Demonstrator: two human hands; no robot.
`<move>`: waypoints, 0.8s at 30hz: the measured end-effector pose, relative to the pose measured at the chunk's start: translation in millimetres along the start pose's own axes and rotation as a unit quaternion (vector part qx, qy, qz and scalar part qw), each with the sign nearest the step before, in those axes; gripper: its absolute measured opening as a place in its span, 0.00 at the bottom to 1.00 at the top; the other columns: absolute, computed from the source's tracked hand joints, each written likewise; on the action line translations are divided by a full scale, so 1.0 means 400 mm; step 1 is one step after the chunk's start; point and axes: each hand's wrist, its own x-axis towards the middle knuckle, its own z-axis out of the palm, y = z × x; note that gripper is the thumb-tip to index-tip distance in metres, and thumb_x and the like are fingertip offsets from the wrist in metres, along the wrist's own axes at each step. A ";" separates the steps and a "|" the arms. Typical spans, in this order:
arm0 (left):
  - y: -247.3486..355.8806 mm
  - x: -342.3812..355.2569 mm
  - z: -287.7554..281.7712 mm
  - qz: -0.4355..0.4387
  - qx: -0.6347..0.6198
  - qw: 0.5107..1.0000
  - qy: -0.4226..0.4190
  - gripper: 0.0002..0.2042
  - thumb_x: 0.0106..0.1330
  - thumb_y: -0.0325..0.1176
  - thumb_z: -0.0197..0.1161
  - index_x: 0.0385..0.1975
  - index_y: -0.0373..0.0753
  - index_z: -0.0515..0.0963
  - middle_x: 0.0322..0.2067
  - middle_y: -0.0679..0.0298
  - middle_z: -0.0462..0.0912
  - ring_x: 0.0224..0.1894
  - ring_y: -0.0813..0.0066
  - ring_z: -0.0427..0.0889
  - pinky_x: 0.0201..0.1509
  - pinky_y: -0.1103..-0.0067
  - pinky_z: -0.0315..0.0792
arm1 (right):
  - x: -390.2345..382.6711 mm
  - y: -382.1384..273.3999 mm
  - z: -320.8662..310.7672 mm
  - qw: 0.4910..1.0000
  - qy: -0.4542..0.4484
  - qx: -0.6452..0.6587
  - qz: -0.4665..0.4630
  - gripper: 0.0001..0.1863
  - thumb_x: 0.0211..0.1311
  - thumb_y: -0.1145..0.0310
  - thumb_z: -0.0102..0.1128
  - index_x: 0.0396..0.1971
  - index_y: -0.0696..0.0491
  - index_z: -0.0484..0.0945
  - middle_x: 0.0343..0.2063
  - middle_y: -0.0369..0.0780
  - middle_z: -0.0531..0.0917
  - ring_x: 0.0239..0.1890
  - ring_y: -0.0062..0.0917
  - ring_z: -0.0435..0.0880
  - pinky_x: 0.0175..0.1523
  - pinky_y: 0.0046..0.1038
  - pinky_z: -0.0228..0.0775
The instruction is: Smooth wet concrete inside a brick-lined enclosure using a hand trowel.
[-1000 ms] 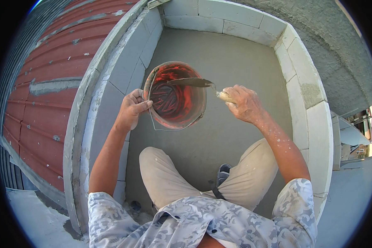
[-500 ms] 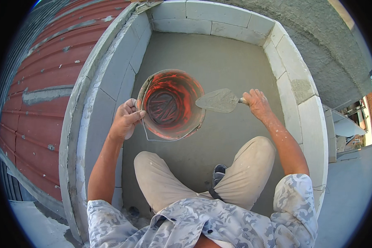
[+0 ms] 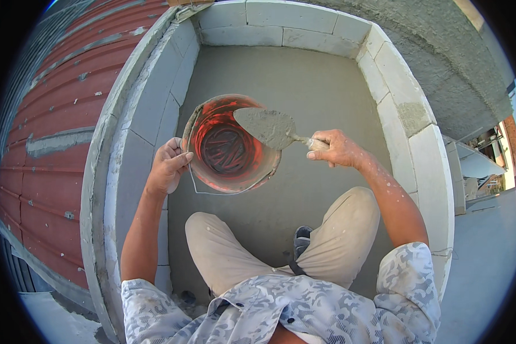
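Observation:
My left hand (image 3: pixel 170 166) pinches the left rim of an orange-red bucket (image 3: pixel 212 179), tilted so that its mouth faces me. Grey mortar residue smears its inside and rim, and dark streaks cover the bottom. A thin wire handle (image 3: pixel 221 194) hangs along the bucket's near side. In my right hand (image 3: pixel 339 149) is a trowel, gripped by its pale, mortar-crusted handle (image 3: pixel 318 145). The trowel's blade (image 3: pixel 266 127), coated in grey mortar, overlaps the right part of the bucket's mouth. Whether the blade touches the rim, I cannot tell.
Low walls of white blocks (image 3: pixel 312 21) surround the smooth grey floor (image 3: pixel 321 74) on which I crouch. Beyond the left wall lies a red ribbed metal roof (image 3: pixel 57 109). A rough grey cement surface (image 3: pixel 430 51) slopes past the far right wall.
My right hand has moved left and slightly down, bringing the trowel blade from beside the bucket to over its mouth. The blade has turned. My left hand still holds the rim.

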 end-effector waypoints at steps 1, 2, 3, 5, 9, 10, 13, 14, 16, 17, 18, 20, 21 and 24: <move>0.000 0.002 0.005 0.000 -0.001 1.000 -0.003 0.13 0.63 0.28 0.68 0.43 0.35 0.73 0.35 0.66 0.83 0.34 0.81 0.80 0.41 0.80 0.73 | 0.012 0.020 -0.011 1.000 0.002 0.000 0.002 0.16 0.58 0.57 0.72 0.31 0.53 0.76 0.20 0.33 0.72 0.23 0.20 0.72 0.27 0.29 0.66; 0.001 0.002 0.011 0.005 -0.013 1.000 -0.011 0.13 0.63 0.29 0.67 0.44 0.36 0.72 0.35 0.66 0.83 0.35 0.80 0.81 0.41 0.80 0.74 | 0.025 0.057 -0.028 0.999 -0.003 -0.014 0.029 0.16 0.59 0.57 0.70 0.29 0.53 0.76 0.19 0.33 0.72 0.21 0.19 0.71 0.25 0.28 0.64; 0.003 -0.001 0.012 0.010 -0.024 1.000 -0.015 0.13 0.63 0.29 0.67 0.44 0.36 0.72 0.36 0.65 0.83 0.35 0.80 0.81 0.42 0.80 0.74 | 0.029 0.085 -0.044 0.998 -0.010 -0.027 0.053 0.16 0.60 0.56 0.69 0.26 0.53 0.75 0.18 0.32 0.71 0.20 0.19 0.70 0.23 0.27 0.61; -0.014 -0.013 -0.017 0.002 -0.004 1.000 -0.009 0.13 0.64 0.29 0.67 0.44 0.36 0.72 0.36 0.65 0.83 0.35 0.80 0.81 0.42 0.79 0.75 | 0.002 0.136 -0.082 0.995 -0.008 -0.053 0.088 0.17 0.60 0.56 0.68 0.26 0.54 0.76 0.17 0.34 0.72 0.21 0.21 0.71 0.25 0.29 0.63; -0.015 -0.021 -0.024 -0.003 0.013 1.000 0.013 0.12 0.64 0.28 0.66 0.44 0.35 0.72 0.36 0.64 0.83 0.36 0.79 0.81 0.43 0.79 0.75 | -0.092 0.196 -0.122 0.979 0.097 -0.164 0.072 0.18 0.61 0.55 0.65 0.27 0.57 0.78 0.19 0.39 0.77 0.24 0.27 0.76 0.32 0.34 0.67; -0.013 -0.014 -0.015 -0.003 0.010 1.000 0.009 0.12 0.64 0.28 0.66 0.44 0.35 0.72 0.36 0.64 0.83 0.36 0.79 0.81 0.43 0.79 0.75 | -0.111 0.182 -0.119 0.978 0.099 -0.166 0.075 0.18 0.61 0.55 0.65 0.27 0.57 0.78 0.19 0.39 0.77 0.24 0.27 0.76 0.32 0.34 0.67; 0.000 -0.011 0.027 0.030 0.074 0.997 -0.002 0.12 0.65 0.28 0.66 0.43 0.34 0.72 0.36 0.63 0.83 0.36 0.80 0.81 0.42 0.79 0.76 | -0.138 0.050 -0.070 0.980 0.103 -0.167 0.026 0.19 0.62 0.54 0.64 0.30 0.58 0.80 0.22 0.43 0.81 0.27 0.33 0.79 0.38 0.37 0.70; -0.003 -0.010 0.037 0.046 0.084 0.995 0.000 0.11 0.64 0.27 0.66 0.42 0.34 0.72 0.35 0.63 0.83 0.35 0.80 0.81 0.42 0.80 0.75 | -0.134 0.004 -0.043 0.979 0.073 -0.189 0.007 0.19 0.63 0.53 0.63 0.31 0.57 0.81 0.22 0.43 0.82 0.29 0.36 0.81 0.39 0.38 0.71; -0.002 -0.006 0.064 0.064 0.093 0.994 -0.011 0.11 0.64 0.27 0.66 0.42 0.34 0.72 0.34 0.64 0.82 0.35 0.81 0.80 0.41 0.81 0.75 | -0.120 -0.056 -0.001 0.976 0.054 -0.211 -0.003 0.19 0.64 0.53 0.63 0.33 0.56 0.82 0.23 0.44 0.83 0.30 0.38 0.82 0.39 0.39 0.73; 0.005 -0.013 0.077 0.066 0.108 0.992 -0.023 0.11 0.64 0.27 0.67 0.41 0.34 0.72 0.33 0.64 0.82 0.34 0.82 0.79 0.40 0.81 0.75 | -0.104 -0.077 0.012 0.962 0.030 -0.269 0.023 0.19 0.65 0.52 0.63 0.34 0.56 0.82 0.24 0.44 0.84 0.31 0.39 0.83 0.41 0.40 0.74; 0.014 -0.021 0.088 0.067 0.124 0.989 -0.033 0.11 0.63 0.26 0.67 0.41 0.34 0.73 0.33 0.65 0.81 0.33 0.83 0.79 0.38 0.82 0.74 | -0.092 -0.088 0.016 0.944 0.004 -0.325 0.048 0.19 0.65 0.51 0.62 0.35 0.55 0.82 0.26 0.45 0.85 0.33 0.41 0.85 0.42 0.42 0.75; 0.045 -0.039 0.126 0.057 0.161 0.984 -0.054 0.11 0.63 0.25 0.67 0.41 0.33 0.73 0.32 0.66 0.80 0.33 0.84 0.78 0.37 0.83 0.74 | -0.084 -0.099 0.000 0.936 0.057 -0.344 0.047 0.19 0.66 0.52 0.62 0.36 0.55 0.82 0.27 0.45 0.85 0.34 0.41 0.85 0.43 0.42 0.76; 0.053 -0.045 0.138 0.046 0.196 0.977 -0.070 0.10 0.62 0.24 0.66 0.40 0.33 0.73 0.31 0.67 0.80 0.32 0.85 0.77 0.36 0.84 0.73 | -0.086 -0.101 -0.006 0.924 0.105 -0.366 0.043 0.19 0.67 0.52 0.62 0.38 0.55 0.82 0.28 0.45 0.86 0.35 0.41 0.86 0.44 0.43 0.76; 0.057 -0.042 0.117 0.008 0.273 0.959 -0.075 0.09 0.62 0.22 0.64 0.40 0.32 0.73 0.31 0.67 0.80 0.31 0.86 0.76 0.36 0.84 0.73 | -0.110 -0.065 -0.028 0.910 0.170 -0.379 -0.012 0.17 0.66 0.53 0.63 0.40 0.53 0.82 0.28 0.45 0.86 0.36 0.42 0.86 0.44 0.43 0.76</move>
